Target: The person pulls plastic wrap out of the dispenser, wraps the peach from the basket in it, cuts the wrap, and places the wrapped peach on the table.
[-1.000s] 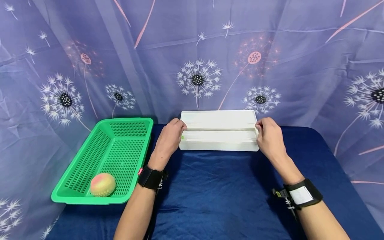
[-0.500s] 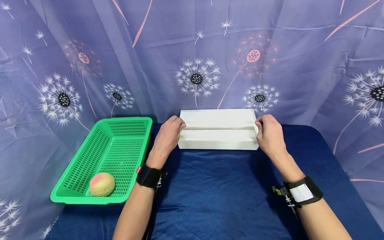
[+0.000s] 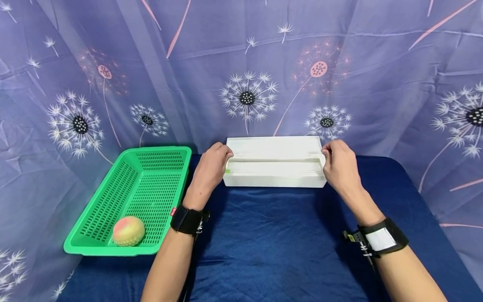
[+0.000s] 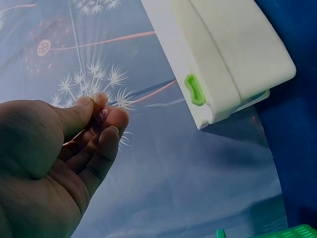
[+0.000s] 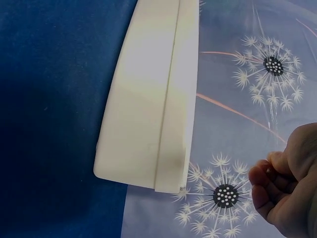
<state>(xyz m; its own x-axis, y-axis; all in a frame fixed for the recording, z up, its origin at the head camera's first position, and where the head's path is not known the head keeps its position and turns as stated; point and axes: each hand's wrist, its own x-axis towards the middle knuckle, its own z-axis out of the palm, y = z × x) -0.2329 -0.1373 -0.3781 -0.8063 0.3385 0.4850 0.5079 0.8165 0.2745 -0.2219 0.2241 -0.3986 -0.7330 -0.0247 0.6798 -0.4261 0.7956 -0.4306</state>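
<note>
A long white cling film dispenser [image 3: 274,181] with its lid raised stands at the back of the table. At its left end my left hand [image 3: 212,167] pinches thin clear cling film [image 4: 102,117] between thumb and fingers, just off the box. On the opposite end my right hand [image 3: 341,167] holds the same pinched pose, fingers curled in against the thumb. Film there is too transparent to make out well in the right wrist view. A small green slider [image 4: 195,90] shows on the dispenser's left end.
To the left stands a green perforated basket [image 3: 128,251] with a peach [image 3: 128,231] in its near corner. Dark blue cloth [image 3: 271,243] covers the table. Behind the dispenser hangs a purple dandelion-print curtain [image 3: 203,54].
Both hands have risen slightly against the dispenser, their pinching pose unchanged. Dispenser, basket and peach stay in place apart from a small shift of the head view.
</note>
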